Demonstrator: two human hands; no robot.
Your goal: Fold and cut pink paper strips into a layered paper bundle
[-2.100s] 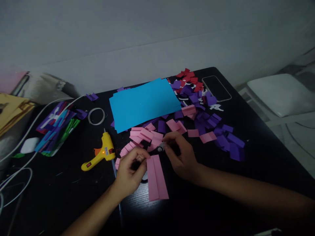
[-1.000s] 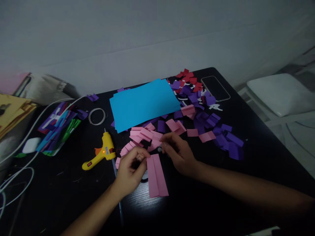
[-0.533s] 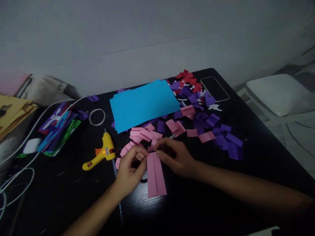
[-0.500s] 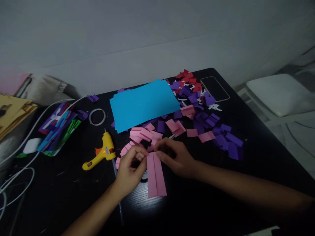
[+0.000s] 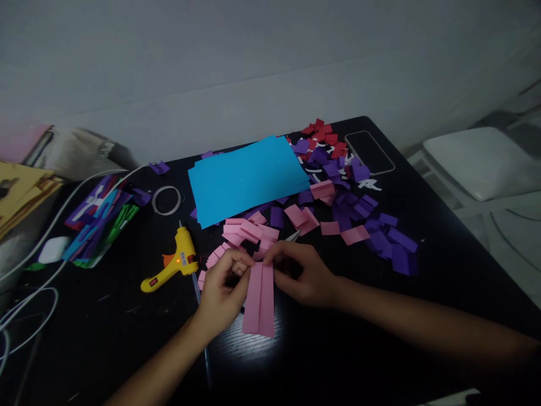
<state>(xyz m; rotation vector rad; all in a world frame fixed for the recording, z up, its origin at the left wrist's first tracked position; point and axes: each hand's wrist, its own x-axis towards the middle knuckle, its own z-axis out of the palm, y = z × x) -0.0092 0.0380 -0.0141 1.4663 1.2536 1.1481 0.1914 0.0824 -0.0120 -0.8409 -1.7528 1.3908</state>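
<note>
A pink paper strip (image 5: 259, 304) with lengthwise creases hangs toward me from between my hands. My left hand (image 5: 226, 290) pinches its upper left corner with thumb and finger. At the upper right corner, my right hand (image 5: 302, 273) grips the same strip, fingers curled. Small folded pink pieces (image 5: 249, 231) lie just beyond both hands. The pointed tip of scissors (image 5: 293, 236) shows past my right hand; the rest is mostly hidden beneath the hands and strip. A yellow glue gun (image 5: 182, 254) with a small orange light rests left of my left hand.
Blue sheets (image 5: 249, 180) lie at the back of the black table. Purple pieces (image 5: 380, 237), red pieces (image 5: 323, 132) and a phone (image 5: 369, 152) are at the right. A tape ring (image 5: 166, 201), coloured strips (image 5: 101, 220) and white cables (image 5: 54, 299) occupy the left.
The lower end of the pink strip has swung left. My right fingers have shifted slightly on its top edge, while my left hand has barely moved.
</note>
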